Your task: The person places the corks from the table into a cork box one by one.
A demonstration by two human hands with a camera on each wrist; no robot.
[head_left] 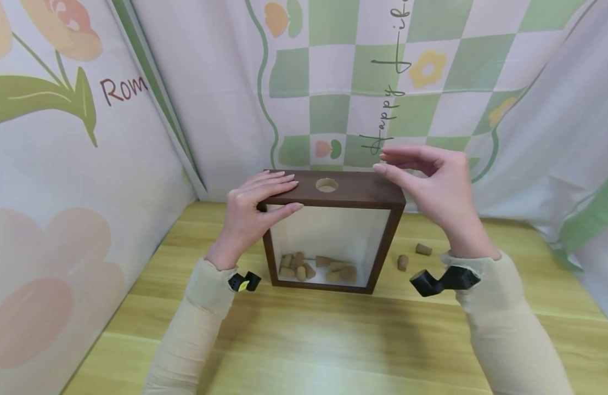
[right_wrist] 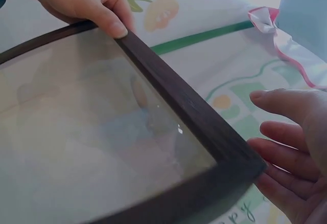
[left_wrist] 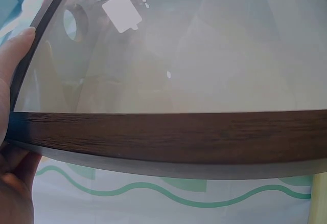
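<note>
A dark brown wooden box with a clear front stands upright on the table, a round hole in its top. Several corks lie inside along its bottom. My left hand grips the top left corner, fingers over the top and thumb at the front edge; the left wrist view shows that thumb on the frame. Near the top right corner, my right hand has nothing in it. In the right wrist view, its thumb is spread away from the fingers, which overlap the frame's corner.
Two loose corks, one upright-looking cork and one cork on its side, are to the right of the box on the wooden table. A checkered curtain hangs behind, and a printed flower panel stands at the left.
</note>
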